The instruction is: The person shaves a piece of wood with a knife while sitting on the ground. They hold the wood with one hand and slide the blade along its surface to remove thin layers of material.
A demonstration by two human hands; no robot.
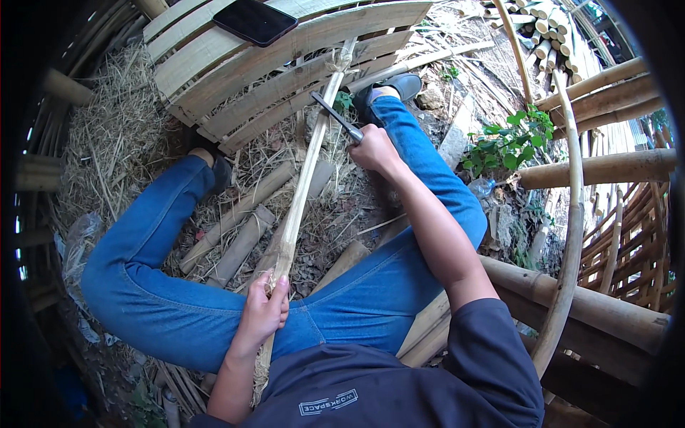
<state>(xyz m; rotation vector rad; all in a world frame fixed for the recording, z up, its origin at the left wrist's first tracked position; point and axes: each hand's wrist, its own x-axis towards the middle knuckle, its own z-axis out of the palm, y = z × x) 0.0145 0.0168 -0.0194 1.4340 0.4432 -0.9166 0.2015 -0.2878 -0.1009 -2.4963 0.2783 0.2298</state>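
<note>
A long pale split-bamboo strip [302, 192] runs from my lap up to the slatted bamboo bench, frayed into fibres at its far end. My left hand [262, 312] is closed around its near part, above my thigh. My right hand [374, 151] grips the handle of a knife-like tool [334, 114] with a narrow dark metal blade. That blade lies across the strip's upper part, close below the bench; whether it cuts into the strip cannot be made out.
A black phone [255, 21] lies on the slatted bamboo bench [207, 64]. Bamboo pieces [242, 246] and straw [114, 135] cover the ground between and beside my legs. Bamboo rails [599, 167], a leafy plant [510, 139] and stacked bamboo poles [549, 36] are on the right.
</note>
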